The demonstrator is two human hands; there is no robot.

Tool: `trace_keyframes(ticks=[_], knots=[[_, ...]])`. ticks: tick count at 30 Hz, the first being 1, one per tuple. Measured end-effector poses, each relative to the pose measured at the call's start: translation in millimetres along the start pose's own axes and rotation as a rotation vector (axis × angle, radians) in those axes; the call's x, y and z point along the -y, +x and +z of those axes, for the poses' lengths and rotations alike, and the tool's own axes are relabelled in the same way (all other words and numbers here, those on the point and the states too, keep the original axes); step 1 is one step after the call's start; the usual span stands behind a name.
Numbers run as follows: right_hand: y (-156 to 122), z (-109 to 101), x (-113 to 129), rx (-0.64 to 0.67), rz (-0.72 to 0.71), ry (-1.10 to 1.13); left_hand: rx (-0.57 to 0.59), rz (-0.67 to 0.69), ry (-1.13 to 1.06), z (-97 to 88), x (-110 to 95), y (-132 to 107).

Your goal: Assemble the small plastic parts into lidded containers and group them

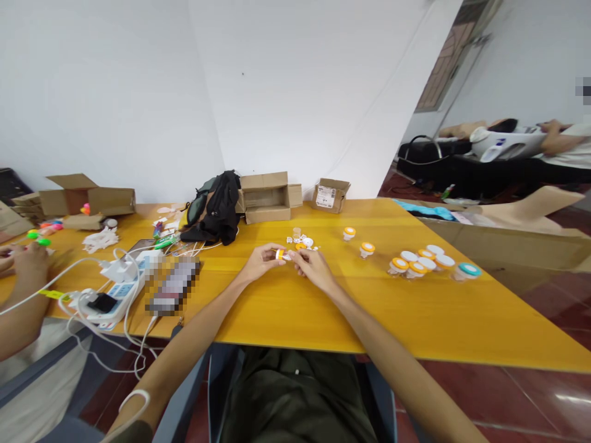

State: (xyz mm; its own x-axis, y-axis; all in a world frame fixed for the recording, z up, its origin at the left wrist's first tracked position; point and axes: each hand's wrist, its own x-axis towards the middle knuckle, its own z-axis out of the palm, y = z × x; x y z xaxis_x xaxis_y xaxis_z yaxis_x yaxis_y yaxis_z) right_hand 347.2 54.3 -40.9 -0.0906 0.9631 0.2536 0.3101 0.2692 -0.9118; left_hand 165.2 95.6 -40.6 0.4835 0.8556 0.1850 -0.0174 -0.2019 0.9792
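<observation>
Over the middle of the table, my left hand (261, 261) is closed on the orange-and-white cap of a small clear container (280, 254). From the other side my right hand (313, 268) pinches the clear end of that same container, which lies sideways between my fingers. Just beyond my hands is a small pile of white plastic parts (308, 242), with an orange ring (300, 247) among them. Behind the pile stands a clear cup (296, 232). My fingers partly hide the container.
Small orange-capped containers (367, 248) stand at right, with a cluster of several white- and orange-topped ones (417, 266) and a teal-capped one (468, 271). At left lie a power strip (124, 292), cables and a phone (174, 286). A co-worker's arm (28, 277) is far left. Cardboard boxes (268, 213) stand behind.
</observation>
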Motion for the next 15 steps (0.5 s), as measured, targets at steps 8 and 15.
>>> trace_keyframes(ticks=[8,15], knots=[[2,5,-5,-0.035,-0.124,0.091,-0.012,-0.053,-0.064,-3.2,1,2],[2,3,-7,-0.069,-0.375,-0.035,-0.002,-0.065,-0.081,-0.4,-9,0]])
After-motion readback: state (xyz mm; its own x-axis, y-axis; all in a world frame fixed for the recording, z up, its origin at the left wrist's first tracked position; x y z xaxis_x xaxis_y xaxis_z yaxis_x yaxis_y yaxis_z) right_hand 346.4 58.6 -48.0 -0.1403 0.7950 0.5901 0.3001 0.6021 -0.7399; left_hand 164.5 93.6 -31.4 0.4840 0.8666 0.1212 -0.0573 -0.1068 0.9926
